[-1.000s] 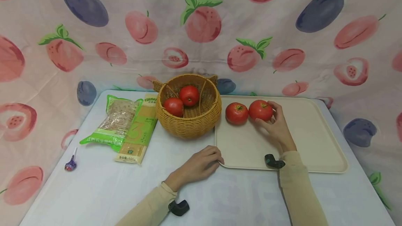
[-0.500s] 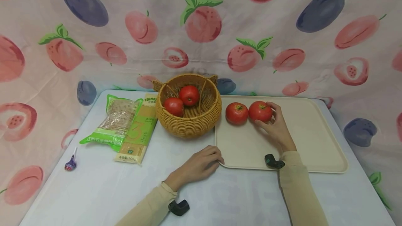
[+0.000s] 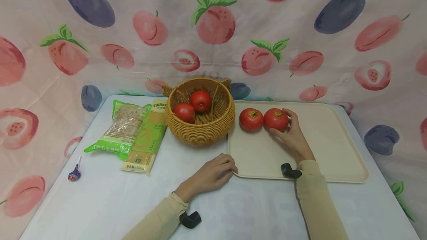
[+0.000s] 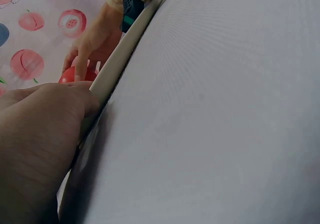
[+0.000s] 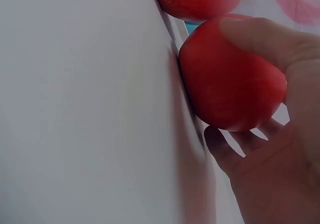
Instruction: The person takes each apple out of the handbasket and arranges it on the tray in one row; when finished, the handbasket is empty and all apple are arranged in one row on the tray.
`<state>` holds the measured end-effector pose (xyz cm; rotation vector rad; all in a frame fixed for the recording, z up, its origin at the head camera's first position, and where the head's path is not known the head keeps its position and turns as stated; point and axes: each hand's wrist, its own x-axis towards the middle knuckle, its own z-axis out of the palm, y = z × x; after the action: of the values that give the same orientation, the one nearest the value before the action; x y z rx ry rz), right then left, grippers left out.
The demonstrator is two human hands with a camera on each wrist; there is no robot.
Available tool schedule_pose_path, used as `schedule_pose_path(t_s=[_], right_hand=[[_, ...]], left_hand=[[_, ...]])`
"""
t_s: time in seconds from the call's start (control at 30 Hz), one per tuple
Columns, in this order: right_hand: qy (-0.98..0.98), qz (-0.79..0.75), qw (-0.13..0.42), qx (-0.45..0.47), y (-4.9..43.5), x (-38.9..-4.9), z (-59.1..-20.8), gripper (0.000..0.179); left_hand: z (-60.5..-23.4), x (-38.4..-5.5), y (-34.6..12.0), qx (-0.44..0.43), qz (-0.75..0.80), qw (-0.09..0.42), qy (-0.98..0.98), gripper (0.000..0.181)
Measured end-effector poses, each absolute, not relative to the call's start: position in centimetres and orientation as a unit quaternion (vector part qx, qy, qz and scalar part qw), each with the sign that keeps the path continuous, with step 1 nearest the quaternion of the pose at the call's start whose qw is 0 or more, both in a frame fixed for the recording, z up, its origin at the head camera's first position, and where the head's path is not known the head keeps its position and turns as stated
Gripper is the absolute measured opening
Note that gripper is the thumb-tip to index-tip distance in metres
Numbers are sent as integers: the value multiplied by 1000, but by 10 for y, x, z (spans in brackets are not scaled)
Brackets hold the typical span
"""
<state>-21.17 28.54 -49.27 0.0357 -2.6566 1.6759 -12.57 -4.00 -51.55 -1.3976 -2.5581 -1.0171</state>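
In the head view, my right hand [image 3: 294, 138] holds a red apple [image 3: 275, 119] from its right side, thumb in front and fingers behind. The right wrist view shows that apple low at the tray surface, the thumb [image 5: 260, 36] lying across it. Right beside it on the left sits another red apple [image 3: 251, 119]. Both are on the beige tray [image 3: 333, 147]. My left hand [image 3: 209, 176] grips the tray's front left corner with bent fingers, and its rim shows against the hand in the left wrist view.
Left of the tray stands a wicker basket [image 3: 200, 134] with two red apples [image 3: 201, 100] inside. Further left lie a green-edged clear bag [image 3: 125, 125] and a noodle packet [image 3: 146, 140], partly overlapping. A lollipop [image 3: 75, 173] lies near the table's left edge.
My right hand and its apple have shifted slightly down and left, settling beside the other apple. The left hand stays at the tray corner.
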Motion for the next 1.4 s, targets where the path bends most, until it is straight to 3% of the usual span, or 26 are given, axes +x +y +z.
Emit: schedule_pose_path(t_s=[0.3,0.67,0.87,1.03,1.4], right_hand=[[-841,541,-5,-2,285,-210,-488,90],[-798,575,178,26,270,-202,-455,54],[-761,593,249,87,265,-204,-448,41],[-738,608,258,140,252,-207,-432,41],[-742,607,224,177,234,-209,-424,37]], left_hand=[[-514,-126,-40,-450,-328,21,-830,16],[-517,-126,-40,-453,-330,24,-828,17],[-517,-126,-40,-449,-331,18,-830,17],[-518,-127,-41,-448,-334,20,-829,17],[-518,-127,-41,-450,-337,28,-826,17]])
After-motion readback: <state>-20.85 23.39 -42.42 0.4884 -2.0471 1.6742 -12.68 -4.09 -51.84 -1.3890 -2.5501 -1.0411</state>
